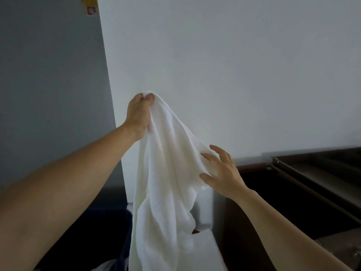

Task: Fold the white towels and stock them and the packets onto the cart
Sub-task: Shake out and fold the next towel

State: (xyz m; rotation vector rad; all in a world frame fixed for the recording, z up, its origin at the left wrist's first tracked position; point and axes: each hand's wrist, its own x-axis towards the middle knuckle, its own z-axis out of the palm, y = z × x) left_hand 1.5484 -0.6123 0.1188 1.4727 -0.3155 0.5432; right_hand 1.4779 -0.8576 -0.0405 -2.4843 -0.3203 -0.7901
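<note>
A white towel [166, 182] hangs in loose folds in front of the white wall, reaching down out of the bottom of the view. My left hand [139, 112] holds it up high, fingers and thumb pinching the top of the cloth. Lower and to the right, my right hand [220, 172] has its fingers spread and straight, with fingertips and thumb touching the towel's right side. No packets are in view.
A dark metal-framed cart or shelf unit [312, 178] stands at the right, with a brown surface behind it. A grey door or panel [52, 85] fills the left. More white cloth [105, 266] lies over something dark blue at the bottom left.
</note>
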